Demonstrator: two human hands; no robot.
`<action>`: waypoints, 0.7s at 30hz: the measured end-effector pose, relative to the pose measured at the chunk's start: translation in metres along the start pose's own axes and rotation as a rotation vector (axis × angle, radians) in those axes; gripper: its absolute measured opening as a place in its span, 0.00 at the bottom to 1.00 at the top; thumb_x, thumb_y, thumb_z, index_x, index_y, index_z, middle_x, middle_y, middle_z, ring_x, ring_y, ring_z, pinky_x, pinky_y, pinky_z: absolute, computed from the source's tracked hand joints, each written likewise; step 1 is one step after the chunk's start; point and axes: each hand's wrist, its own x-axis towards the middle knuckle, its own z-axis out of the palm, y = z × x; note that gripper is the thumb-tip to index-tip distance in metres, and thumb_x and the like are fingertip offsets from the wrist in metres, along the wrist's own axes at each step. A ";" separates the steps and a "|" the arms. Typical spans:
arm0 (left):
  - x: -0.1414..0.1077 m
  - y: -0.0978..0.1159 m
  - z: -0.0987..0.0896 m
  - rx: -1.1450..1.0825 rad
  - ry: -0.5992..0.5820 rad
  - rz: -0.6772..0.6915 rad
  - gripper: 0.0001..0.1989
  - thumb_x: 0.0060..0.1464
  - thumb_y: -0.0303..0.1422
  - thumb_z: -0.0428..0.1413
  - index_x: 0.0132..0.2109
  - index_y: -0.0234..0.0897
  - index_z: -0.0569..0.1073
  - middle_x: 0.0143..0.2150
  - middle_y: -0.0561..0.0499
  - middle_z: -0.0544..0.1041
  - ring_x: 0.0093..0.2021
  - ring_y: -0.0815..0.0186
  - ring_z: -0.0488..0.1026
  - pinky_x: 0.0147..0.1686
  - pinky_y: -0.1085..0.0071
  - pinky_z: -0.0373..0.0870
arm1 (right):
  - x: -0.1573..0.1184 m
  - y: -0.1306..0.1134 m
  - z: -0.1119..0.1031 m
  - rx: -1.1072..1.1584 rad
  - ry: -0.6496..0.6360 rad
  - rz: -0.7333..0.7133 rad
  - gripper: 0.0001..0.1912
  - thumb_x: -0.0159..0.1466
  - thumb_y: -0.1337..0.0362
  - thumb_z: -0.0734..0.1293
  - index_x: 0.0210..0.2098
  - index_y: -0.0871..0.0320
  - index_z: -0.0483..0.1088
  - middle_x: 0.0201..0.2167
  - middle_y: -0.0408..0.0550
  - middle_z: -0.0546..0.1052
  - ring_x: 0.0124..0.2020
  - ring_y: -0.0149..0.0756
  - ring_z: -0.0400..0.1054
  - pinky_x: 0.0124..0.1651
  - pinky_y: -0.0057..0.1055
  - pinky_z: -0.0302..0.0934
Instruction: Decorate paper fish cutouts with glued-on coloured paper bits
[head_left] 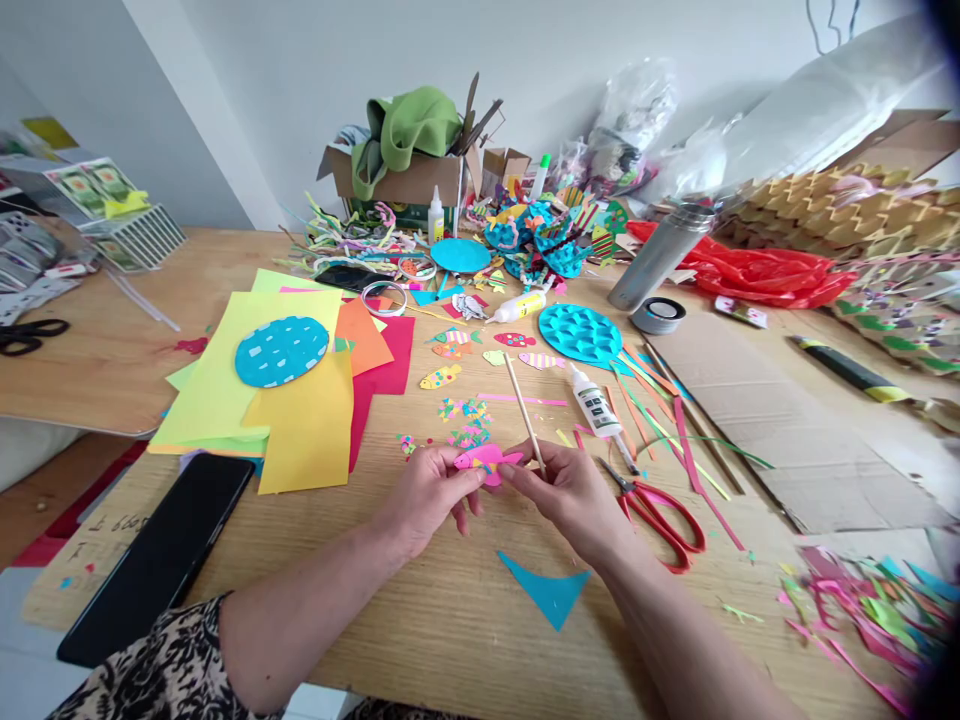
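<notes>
Between both hands is a pink paper fish (480, 460) with a few small coloured pieces on it. My left hand (436, 492) pinches its head side, with the thumb on the front. A thin wooden stick (523, 405) points up and away from my right hand (564, 492), which also touches the fish's tail side. Several small decorated paper fish, among them a yellow one (440, 377) and a red one (515, 340), lie beyond the hands. Nearer is a pile of tiny paper bits (469, 425). A white glue bottle (596, 402) lies to the right.
Red-handled scissors (667, 520) lie beside my right forearm, near a blue paper scrap (551, 595). Coloured sheets (304, 440) and a black phone (161, 550) are left. Cardboard (795, 420), a steel flask (660, 255) and paper strips are right.
</notes>
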 end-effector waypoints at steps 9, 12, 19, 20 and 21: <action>-0.001 0.000 0.001 -0.016 0.008 -0.005 0.14 0.39 0.38 0.62 0.29 0.30 0.76 0.24 0.51 0.73 0.18 0.73 0.65 0.09 0.80 0.61 | 0.000 -0.001 0.001 -0.028 0.004 0.013 0.13 0.55 0.55 0.69 0.30 0.61 0.73 0.17 0.39 0.66 0.17 0.23 0.47 0.18 0.24 0.40; -0.001 0.000 0.000 -0.013 0.004 0.005 0.13 0.40 0.38 0.62 0.30 0.31 0.76 0.26 0.50 0.75 0.19 0.73 0.65 0.09 0.80 0.61 | 0.000 -0.001 0.002 -0.026 -0.004 0.008 0.12 0.55 0.57 0.68 0.30 0.61 0.73 0.17 0.39 0.65 0.17 0.23 0.47 0.18 0.24 0.40; 0.000 -0.001 0.000 0.010 -0.011 0.010 0.13 0.41 0.38 0.62 0.30 0.30 0.75 0.27 0.49 0.76 0.19 0.74 0.64 0.10 0.80 0.60 | 0.001 0.000 0.003 -0.021 0.006 -0.001 0.11 0.55 0.58 0.68 0.28 0.61 0.73 0.17 0.39 0.65 0.18 0.23 0.47 0.20 0.24 0.42; 0.000 -0.001 0.000 0.011 -0.008 0.009 0.13 0.41 0.38 0.62 0.30 0.30 0.75 0.28 0.48 0.76 0.19 0.74 0.64 0.10 0.80 0.60 | 0.001 0.001 0.003 -0.018 0.005 -0.002 0.11 0.55 0.58 0.68 0.28 0.61 0.73 0.17 0.39 0.66 0.18 0.23 0.47 0.20 0.24 0.42; 0.000 -0.001 0.000 0.012 -0.004 0.007 0.13 0.41 0.38 0.62 0.30 0.30 0.75 0.28 0.48 0.76 0.19 0.74 0.64 0.09 0.80 0.60 | 0.001 0.001 0.003 -0.016 0.005 -0.003 0.11 0.55 0.58 0.68 0.28 0.61 0.73 0.18 0.39 0.66 0.18 0.23 0.47 0.20 0.24 0.42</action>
